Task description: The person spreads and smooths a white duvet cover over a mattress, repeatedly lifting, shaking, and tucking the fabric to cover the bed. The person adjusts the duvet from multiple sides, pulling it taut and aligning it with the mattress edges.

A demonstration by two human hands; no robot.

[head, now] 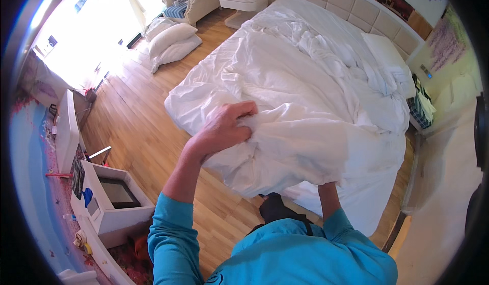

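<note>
My left hand grips a bunched fold of a white duvet cover above the near corner of the bed. Its fingers and thumb close around the cloth. My right hand is hidden inside or behind the cloth; only the right wrist shows below the fabric. The raised part of the cover hangs between both arms, and the rest spreads in wrinkles over the bed. Beneath it, the white bedsheet drapes over the near side of the mattress.
White pillows are stacked on the wooden floor near the bright window. An armchair and a white nightstand stand beyond. Another pillow lies by the padded headboard. To my left, a white cabinet juts out.
</note>
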